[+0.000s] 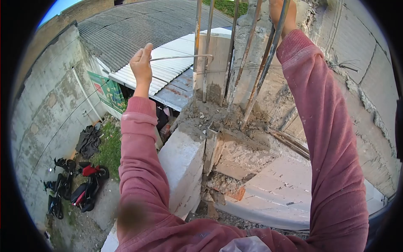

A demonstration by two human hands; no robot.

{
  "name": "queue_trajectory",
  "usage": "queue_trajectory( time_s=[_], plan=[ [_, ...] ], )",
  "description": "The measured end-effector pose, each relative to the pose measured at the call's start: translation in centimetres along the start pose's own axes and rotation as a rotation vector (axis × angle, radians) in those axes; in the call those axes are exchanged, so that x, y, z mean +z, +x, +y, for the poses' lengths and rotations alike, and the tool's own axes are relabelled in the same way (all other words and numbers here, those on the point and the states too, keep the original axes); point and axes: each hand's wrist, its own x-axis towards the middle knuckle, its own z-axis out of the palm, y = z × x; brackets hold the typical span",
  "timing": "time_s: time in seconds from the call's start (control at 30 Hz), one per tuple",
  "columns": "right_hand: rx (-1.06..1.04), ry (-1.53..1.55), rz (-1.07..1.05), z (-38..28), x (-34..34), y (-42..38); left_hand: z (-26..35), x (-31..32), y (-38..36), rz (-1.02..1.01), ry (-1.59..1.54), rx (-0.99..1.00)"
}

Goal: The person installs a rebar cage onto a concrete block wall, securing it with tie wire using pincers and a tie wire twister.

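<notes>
Toward the far left spreads a grey corrugated roof (pixel 138 31); nearer, upright steel bars (pixel 230 50) rise from rough concrete (pixel 256 138). At far right, the right hand (pixel 275 10) is partly hidden beside a bar, its grip impossible to tell. Left of the bars, the left hand (pixel 142 65) has its grip pinching a thin bent rod (pixel 176 57), hooked end toward the bars.

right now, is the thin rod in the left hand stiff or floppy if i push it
Probably fairly stiff: held at one end by the left hand, the thin rod reaches out without obvious droop. Likely light, given how slim it is. Its bent end, near the upright bars, might snag.
</notes>
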Motion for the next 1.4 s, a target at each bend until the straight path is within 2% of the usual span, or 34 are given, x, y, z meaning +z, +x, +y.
queue_trajectory(
  time_s=[0.03, 0.07, 0.13, 0.23, 0.27, 0.3, 0.37, 0.4, 0.43, 0.5, 0.63, 0.67, 0.7, 0.73, 0.8, 0.83, 0.9, 0.97, 1.03, 1.1, 1.17, 1.23, 1.3, 1.33, 1.4],
  plan=[
    [-0.018, 0.018, -0.017, 0.0, -0.1, -0.1, 1.0, -0.2, -0.4, -0.265, 0.264, 0.145],
    [-0.034, 0.04, -0.034, -0.1, -0.1, -0.2, 2.3, -0.9, -1.0, -0.501, 0.444, 0.138],
    [0.009, 0.03, -0.061, -0.1, 0.1, -0.2, 3.8, -2.0, -1.6, -0.723, 0.707, 0.17],
    [-0.05, 0.033, 0.003, 0.7, 0.5, -0.1, 5.7, -4.3, -1.5, -0.495, 0.617, 0.106],
    [-0.088, 0.039, 0.04, 1.0, 0.8, -0.2, 5.6, -5.6, -0.7, -0.297, 0.414, 0.056],
    [-0.035, 0.038, 0.021, 0.7, 0.8, -0.2, 7.6, -5.6, -0.5, -0.042, 0.32, 0.024],
    [0.078, 0.033, -0.02, -0.3, 0.6, -0.4, 10.8, -6.3, 0.4, 0.271, 0.217, -0.042],
    [0.042, 0.018, -0.031, 1.2, 1.1, -0.1, 12.1, -6.4, 0.5, 0.275, 0.315, 0.118],
    [0.007, 0.001, -0.039, 3.9, 1.9, 0.9, 13.5, -6.4, 0.6, 0.274, 0.408, 0.28],
    [-0.008, 0.006, -0.019, 5.1, 1.5, 0.2, 17.7, -3.4, -1.3, 0.132, 0.499, 0.403],
    [0.04, 0.094, 0.086, -3.3, -7.1, -6.8, 22.9, 0.3, -6.0, -0.159, 0.667, 0.629],
    [0.117, 0.129, 0.037, -6.3, -9.9, -9.8, 24.1, 1.5, -7.5, -0.201, 0.7, 0.673],
    [0.08, 0.334, -0.019, -8.2, -11.9, -13.0, 24.9, 2.8, -8.5, -0.265, 0.67, 0.713],
    [0.015, 0.339, -0.125, -9.6, -13.6, -15.9, 25.5, 4.3, -9.4, -0.335, 0.628, 0.753],
    [-0.08, 0.299, -0.505, -12.4, -16.4, -20.9, 26.0, 7.6, -11.5, -0.466, 0.51, 0.769],
    [0.132, 0.351, -0.594, -14.3, -17.7, -23.0, 26.0, 9.6, -12.7, -0.526, 0.432, 0.745],
    [0.32, 0.313, -0.654, -14.1, -21.2, -26.2, 26.5, 13.3, -15.7, -0.664, 0.283, 0.74],
    [0.529, 0.34, -0.638, -14.2, -26.9, -26.6, 27.5, 15.4, -18.2, -0.859, 0.164, 0.597],
    [0.696, 0.368, -0.544, -14.8, -33.2, -27.5, 26.7, 16.6, -19.3, -1.211, -0.014, 0.375],
    [0.799, 0.423, -0.404, -16.1, -39.3, -29.6, 23.2, 18.0, -21.6, -1.396, -0.196, 0.088],
    [0.859, 0.497, -0.29, -18.5, -44.1, -33.1, 20.3, 20.4, -25.8, -1.661, -0.512, -0.104],
    [0.951, 0.516, -0.167, -21.4, -46.3, -35.9, 19.9, 22.0, -33.2, -1.621, -0.85, -0.408],
    [1.119, 0.566, 0.19, -23.7, -46.1, -39.8, 20.2, 22.6, -39.6, -1.48, -0.982, -1.023],
    [1.207, 0.617, 0.361, -24.4, -45.8, -41.2, 20.5, 23.5, -41.5, -1.511, -0.771, -1.112],
    [1.244, 0.462, 0.574, -25.3, -45.8, -41.7, 20.1, 25.4, -46.2, -1.487, -0.83, -1.217]
  ],
)
